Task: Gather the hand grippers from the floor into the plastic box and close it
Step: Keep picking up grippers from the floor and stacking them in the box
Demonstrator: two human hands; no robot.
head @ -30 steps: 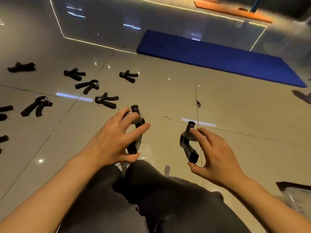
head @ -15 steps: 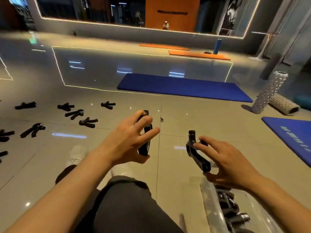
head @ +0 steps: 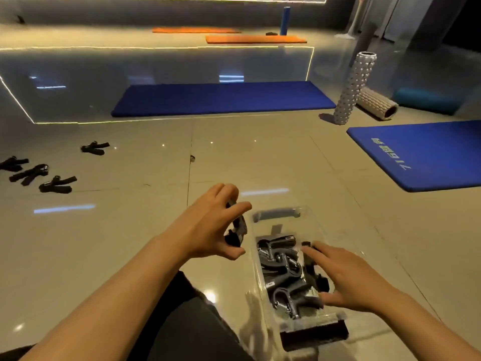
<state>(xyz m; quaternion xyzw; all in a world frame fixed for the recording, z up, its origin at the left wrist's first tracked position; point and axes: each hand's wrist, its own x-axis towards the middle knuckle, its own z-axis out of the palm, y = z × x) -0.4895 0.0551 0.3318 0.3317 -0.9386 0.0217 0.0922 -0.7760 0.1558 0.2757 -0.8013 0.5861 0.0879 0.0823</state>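
A clear plastic box (head: 254, 259) with a grey handle (head: 276, 213) stands open on the floor in front of me, with several hand grippers (head: 279, 269) lying inside. My right hand (head: 348, 277) is low over the box and holds a black hand gripper (head: 311, 259) between fingers and thumb, down among the others. My left hand (head: 208, 227) is just left of the box's rim and grips another black hand gripper (head: 238, 229). Several more grippers lie on the tiles at the far left, among them one (head: 95, 148) and another (head: 57, 184).
A long blue mat (head: 221, 99) lies ahead and a second blue mat (head: 421, 152) at the right. An upright foam roller (head: 354, 87) and a lying one (head: 377, 102) stand beyond. My dark-trousered knee (head: 187, 321) is beside the box.
The view has swung right and down onto the box. Both hands carried their grippers over to it; the right one now reaches down inside it, the left has come up to its rim.
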